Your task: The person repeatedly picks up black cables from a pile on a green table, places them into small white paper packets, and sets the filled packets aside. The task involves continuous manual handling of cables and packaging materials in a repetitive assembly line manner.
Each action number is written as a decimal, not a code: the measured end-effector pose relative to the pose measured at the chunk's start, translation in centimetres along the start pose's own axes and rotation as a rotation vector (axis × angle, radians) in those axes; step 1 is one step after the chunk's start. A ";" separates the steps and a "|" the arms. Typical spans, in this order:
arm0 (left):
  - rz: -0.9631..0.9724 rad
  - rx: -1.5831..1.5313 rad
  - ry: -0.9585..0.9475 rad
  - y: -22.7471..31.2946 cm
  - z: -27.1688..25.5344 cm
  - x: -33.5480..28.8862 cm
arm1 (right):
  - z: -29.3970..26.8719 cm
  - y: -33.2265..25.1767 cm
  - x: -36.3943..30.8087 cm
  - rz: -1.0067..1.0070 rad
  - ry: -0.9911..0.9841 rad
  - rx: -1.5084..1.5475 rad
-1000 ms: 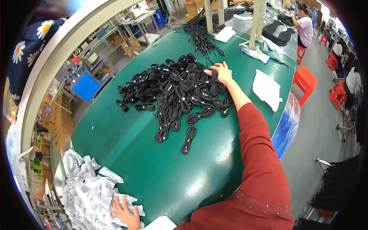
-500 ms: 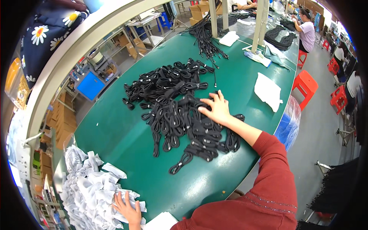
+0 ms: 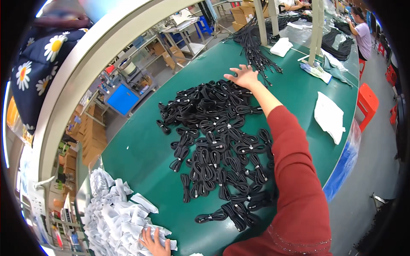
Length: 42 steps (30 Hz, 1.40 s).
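Note:
A heap of black cables, each coiled and tied into a small bundle, lies spread over the green table. At its far edge, my right hand hovers or rests just beyond the bundles, fingers spread, with nothing seen in it. My left hand lies at the lower left with its fingers apart, against the near edge of a pile of crumpled whitish slips or small bags. I cannot make out exactly what these slips are. My right sleeve covers part of the heap's right side.
Loose uncoiled black cables lie at the table's far end near pale metal posts. A white sheet rests at the right. Beyond the edge stand a red stool and a blue plastic-wrapped thing. A person works farther back.
My right hand has moved from the middle of the cable heap to its far edge. The whole view has shifted. My left hand stays by the white pile.

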<state>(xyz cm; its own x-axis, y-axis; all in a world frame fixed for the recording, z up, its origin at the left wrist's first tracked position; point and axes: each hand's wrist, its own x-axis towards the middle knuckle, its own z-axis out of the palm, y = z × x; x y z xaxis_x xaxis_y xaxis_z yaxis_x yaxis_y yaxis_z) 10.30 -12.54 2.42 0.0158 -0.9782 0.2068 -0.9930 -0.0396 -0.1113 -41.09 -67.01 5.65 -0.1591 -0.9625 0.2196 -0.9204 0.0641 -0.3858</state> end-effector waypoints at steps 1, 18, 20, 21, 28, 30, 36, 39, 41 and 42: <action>0.004 -0.011 0.005 -0.2 0.1 -0.2 | 0.5 0.1 0.6 0.049 -0.092 0.045; -0.072 -0.110 -0.011 -0.2 0.4 0.0 | 3.7 -4.0 -10.8 -0.236 -0.382 0.072; -0.051 -0.112 0.013 -0.8 0.8 0.4 | 3.3 -4.1 -13.3 -0.300 -0.344 0.040; -0.047 -0.106 0.017 -1.1 0.7 0.8 | 3.5 -3.7 -14.0 -0.353 -0.296 0.039; -0.064 -0.065 0.082 -3.7 1.6 0.3 | -0.9 -6.8 -20.5 -0.406 0.151 -0.057; -0.039 -0.016 0.085 -5.2 2.0 -0.1 | -5.8 -8.9 -25.4 -0.490 0.032 0.242; -0.028 0.018 0.120 -8.2 2.7 -0.5 | -12.1 -6.8 -48.3 -0.775 -0.374 -0.010; -0.052 0.009 0.130 -7.2 2.1 -1.0 | -10.3 -4.7 -53.4 -0.757 -0.311 -0.007; -0.081 0.000 0.147 -5.3 1.1 -2.3 | -9.3 -4.1 -54.2 -0.782 -0.209 -0.009; -0.102 0.001 0.159 -4.5 0.4 -2.9 | -8.9 -3.9 -54.3 -0.803 -0.177 -0.008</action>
<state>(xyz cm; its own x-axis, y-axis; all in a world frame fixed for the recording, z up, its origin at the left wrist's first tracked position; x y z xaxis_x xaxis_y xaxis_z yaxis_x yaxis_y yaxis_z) 14.74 -9.60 1.92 0.0975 -0.9246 0.3684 -0.9871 -0.1372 -0.0832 -32.04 -12.61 3.16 0.6073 -0.7431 0.2812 -0.7324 -0.6607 -0.1642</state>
